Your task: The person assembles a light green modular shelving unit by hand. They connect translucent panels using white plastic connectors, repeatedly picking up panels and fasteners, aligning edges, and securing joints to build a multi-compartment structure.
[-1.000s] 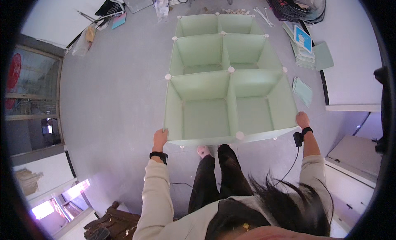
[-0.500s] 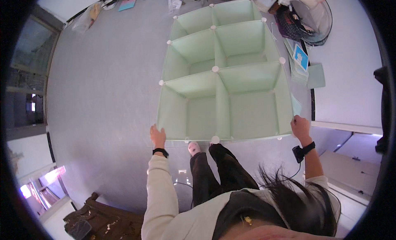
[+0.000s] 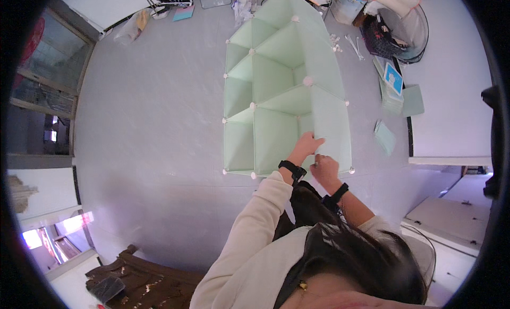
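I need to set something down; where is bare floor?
Widest: the grey floor between the green cube shelf and the framed glass at left. Narrower: the strip between the shelf and the small green sheets, right. Crowded: upper right, with mesh basket and panel pile.

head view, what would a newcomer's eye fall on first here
Most likely the big pale green cube shelf filling the middle of the floor, dotted with white round joints at its corners. Next come the left hand and right hand, close together at its near end. Off to the right, a bright blue card stands out on a stack of pale green panels near the wall.
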The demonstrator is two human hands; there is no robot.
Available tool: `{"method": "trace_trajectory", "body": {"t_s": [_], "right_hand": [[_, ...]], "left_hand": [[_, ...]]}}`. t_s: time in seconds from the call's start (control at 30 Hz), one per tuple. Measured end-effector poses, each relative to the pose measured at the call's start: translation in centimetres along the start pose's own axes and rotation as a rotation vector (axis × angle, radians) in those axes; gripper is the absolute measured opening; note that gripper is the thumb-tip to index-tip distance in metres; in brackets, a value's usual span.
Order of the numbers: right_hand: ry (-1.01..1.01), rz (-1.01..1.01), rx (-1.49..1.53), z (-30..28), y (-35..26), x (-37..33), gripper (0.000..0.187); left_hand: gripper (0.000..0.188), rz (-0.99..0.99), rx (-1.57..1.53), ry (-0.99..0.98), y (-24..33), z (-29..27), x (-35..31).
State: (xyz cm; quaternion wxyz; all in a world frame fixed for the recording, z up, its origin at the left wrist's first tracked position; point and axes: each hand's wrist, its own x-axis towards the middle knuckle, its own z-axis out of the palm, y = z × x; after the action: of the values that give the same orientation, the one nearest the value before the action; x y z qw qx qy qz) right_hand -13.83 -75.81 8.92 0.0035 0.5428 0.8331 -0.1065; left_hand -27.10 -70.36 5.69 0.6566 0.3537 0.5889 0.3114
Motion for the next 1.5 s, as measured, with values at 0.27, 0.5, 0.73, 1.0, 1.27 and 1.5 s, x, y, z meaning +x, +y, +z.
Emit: {"method": "trace_trajectory", "body": {"t_s": [0.27,0.5,0.73,1.0,1.27,1.5], "right_hand": [[0.107,-0.087,0.293,5.2,-6.3,-2.5,0.027],[-0.036,-0.333,0.672,4.1,-8.4,-2.5,0.021],[-0.157,0.061,0.676,3.2,3.1,-8.2,0.019],[-0.313,0.264,0.501,2.3,12.3,-11.1,0.02],[-0.418,0.134,0.543,1.0,16.2,-6.4,0.022],[-0.44,0.084,0.591,1.0,27.0,0.2,0.024]], "left_hand": [[0.016,0.005,-0.04,0.212,-8.5,-4.6,-3.3],[0.021,-0.062,0.0,0.383,-11.6,-13.9,-7.8],[0.027,-0.205,0.465,0.859,-17.2,-27.1,-13.4],[0.037,-0.447,0.434,0.953,-20.3,-30.0,-14.7],[0.061,-0.219,0.841,1.191,-15.4,-19.9,-11.6],[0.037,0.167,0.569,0.755,-8.7,1.8,-4.3]]}}
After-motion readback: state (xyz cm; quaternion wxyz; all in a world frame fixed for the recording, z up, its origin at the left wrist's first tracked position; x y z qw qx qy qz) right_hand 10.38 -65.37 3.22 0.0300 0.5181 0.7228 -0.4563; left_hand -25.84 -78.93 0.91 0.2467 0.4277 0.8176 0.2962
